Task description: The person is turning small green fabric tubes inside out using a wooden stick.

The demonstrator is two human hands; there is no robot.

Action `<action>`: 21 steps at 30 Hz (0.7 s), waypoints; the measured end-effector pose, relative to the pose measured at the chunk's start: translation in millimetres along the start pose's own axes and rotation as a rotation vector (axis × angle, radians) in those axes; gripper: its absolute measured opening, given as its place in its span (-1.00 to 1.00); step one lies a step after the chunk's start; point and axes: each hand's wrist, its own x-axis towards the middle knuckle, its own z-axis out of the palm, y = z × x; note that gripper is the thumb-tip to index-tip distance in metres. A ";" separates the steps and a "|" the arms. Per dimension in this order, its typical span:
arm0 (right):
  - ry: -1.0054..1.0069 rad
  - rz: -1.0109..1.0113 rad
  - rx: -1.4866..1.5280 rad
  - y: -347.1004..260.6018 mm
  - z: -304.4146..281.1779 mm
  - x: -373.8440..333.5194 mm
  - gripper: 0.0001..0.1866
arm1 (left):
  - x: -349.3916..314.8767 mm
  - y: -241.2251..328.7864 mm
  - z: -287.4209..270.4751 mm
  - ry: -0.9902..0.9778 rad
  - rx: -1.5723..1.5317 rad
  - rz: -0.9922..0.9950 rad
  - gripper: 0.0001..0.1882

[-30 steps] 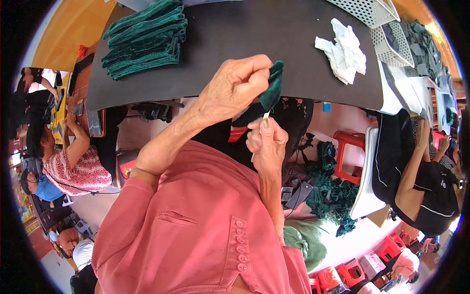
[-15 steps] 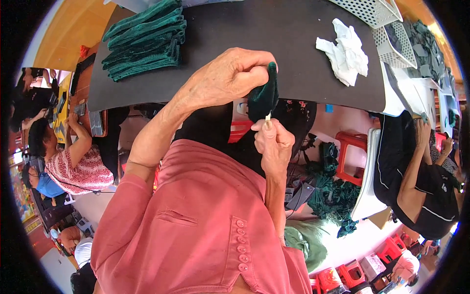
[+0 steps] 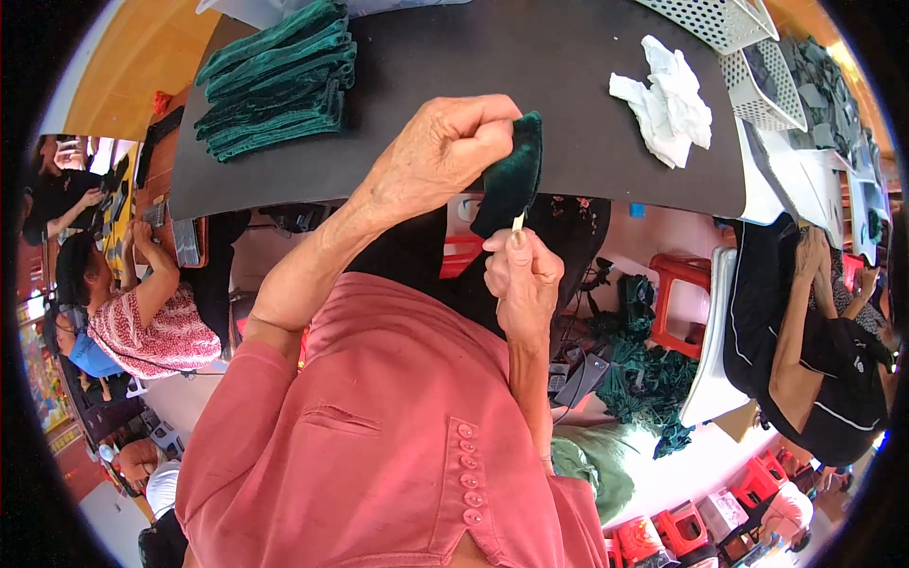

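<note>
My left hand (image 3: 443, 147) is closed in a fist on the upper part of a dark green velvet piece (image 3: 512, 180), held up in front of the table's near edge. Just below it, my right hand (image 3: 524, 279) pinches a thin pale strip (image 3: 518, 222) with thumb and fingers. The strip's top end meets the velvet's lower edge; whether it goes inside the fabric I cannot tell. On the far left of the table lies a stack of folded green velvet pieces (image 3: 275, 85).
A crumpled white cloth or paper (image 3: 668, 106) lies on the right of the dark table (image 3: 568, 57). White perforated baskets (image 3: 765, 87) stand beyond it. A red stool (image 3: 682, 303) and a heap of green velvet (image 3: 644, 379) are on the floor. Other people work at both sides.
The velvet piece has turned and spread, showing a broader face. Both hands have shifted only slightly, and a little more of the pale strip shows.
</note>
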 end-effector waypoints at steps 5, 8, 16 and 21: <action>0.022 -0.015 0.004 -0.5 3.1 -0.9 -0.60 | -1.2 0.9 -0.2 -0.132 0.065 0.097 -0.86; -0.006 -0.006 0.051 -0.1 1.9 -1.1 -0.62 | -1.0 -7.3 2.4 -0.119 0.149 0.195 -0.87; -0.198 0.280 0.483 0.5 -0.3 -2.1 -0.62 | 4.6 -6.7 6.6 -0.138 0.161 0.222 -0.89; 0.329 -0.433 -0.603 -3.1 -3.5 10.8 -0.78 | 1.5 -4.3 6.6 -0.136 0.191 0.248 -0.89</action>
